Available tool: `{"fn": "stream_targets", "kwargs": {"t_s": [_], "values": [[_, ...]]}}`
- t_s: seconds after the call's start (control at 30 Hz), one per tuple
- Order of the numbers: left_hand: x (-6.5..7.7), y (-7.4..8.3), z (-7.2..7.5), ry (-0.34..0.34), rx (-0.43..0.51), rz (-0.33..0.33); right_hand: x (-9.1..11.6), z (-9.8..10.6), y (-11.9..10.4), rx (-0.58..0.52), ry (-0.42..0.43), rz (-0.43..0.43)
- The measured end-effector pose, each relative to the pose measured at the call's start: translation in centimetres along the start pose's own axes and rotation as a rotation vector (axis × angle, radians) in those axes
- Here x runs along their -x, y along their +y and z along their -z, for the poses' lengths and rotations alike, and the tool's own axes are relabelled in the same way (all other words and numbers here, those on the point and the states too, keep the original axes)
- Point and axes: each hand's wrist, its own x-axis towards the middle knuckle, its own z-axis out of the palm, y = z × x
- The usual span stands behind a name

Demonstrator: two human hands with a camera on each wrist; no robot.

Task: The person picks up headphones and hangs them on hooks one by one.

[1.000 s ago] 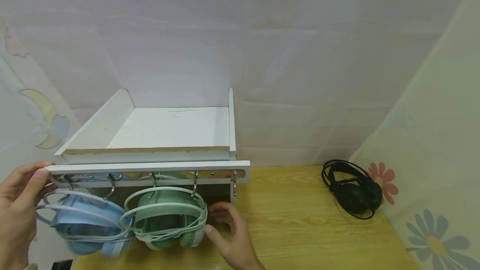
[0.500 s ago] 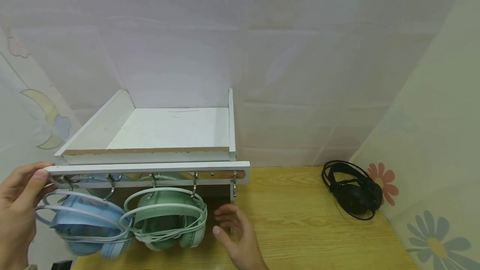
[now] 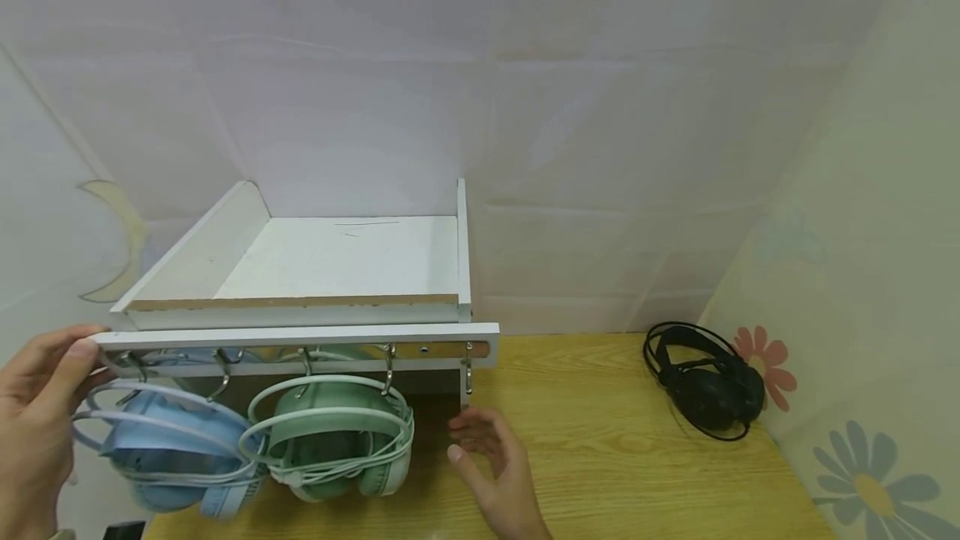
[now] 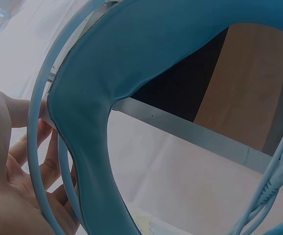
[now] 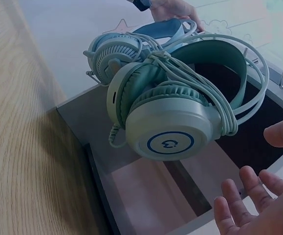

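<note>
In the head view, the left hand pinches the end of the white rail, thumb on one side, perhaps to keep it from wobbling. The rail runs along the front of a white shelf. The blue headphones and green headphones hang under its hooks, likely so they stay off the desk. The right hand is beside the green ones, fingers a bit bent, holding nothing. Black headphones lie on the desk, well apart.

In the left wrist view, the blue band is very close. The left hand's fingers are behind its thin hoops; whether they touch it is hard to tell.

In the right wrist view, the right hand's fingers are spread, apart from the green headphones. Their cords are bunched up, maybe so they don't dangle.
</note>
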Motion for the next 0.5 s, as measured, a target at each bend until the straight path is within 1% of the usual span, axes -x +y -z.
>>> {"fn": "stream_targets", "kwargs": {"t_s": [0.13,0.2,0.3,0.5], "values": [[0.1,0.3,-0.1,0.019,-0.168,0.014,0.0,0.3,-0.1,0.001,0.022,-0.042],[0.1,0.4,-0.1,0.016,-0.221,0.013,-0.1,0.5,-0.1,0.004,0.027,-0.054],[0.2,0.4,-0.1,0.009,-0.251,0.005,-0.2,0.9,0.0,0.009,0.031,-0.045],[0.2,0.5,-0.3,0.014,-0.262,-0.003,-0.5,1.8,0.3,0.028,0.044,0.004]]}}
